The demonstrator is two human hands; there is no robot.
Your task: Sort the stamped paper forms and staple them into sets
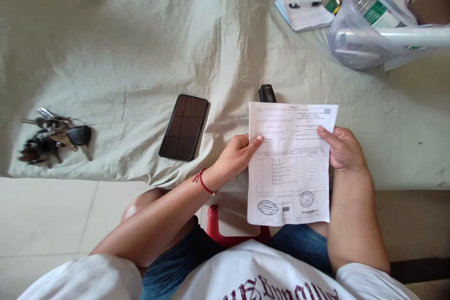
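Both hands hold up a printed paper form [284, 183] over my lap, close to the edge of the covered surface. My left hand [237, 154] pinches its left edge, thumb on the front and fingers behind. On the opposite edge, my right hand [346, 147] grips it the same way, a little higher. The sheet carries a table, lines of print and round and oval stamps near the bottom. Behind its top edge a black object, perhaps a stapler [267, 93], shows only in part. A black smartphone [184, 126] lies left of the paper.
A bunch of keys [56, 136] lies at the far left on the wrinkled cloth [140, 47]. Toward the back right are a notepad [309, 16] with a pen [305, 4] and a translucent plastic bag [351, 47] of papers. A red stool [214, 229] is under me.
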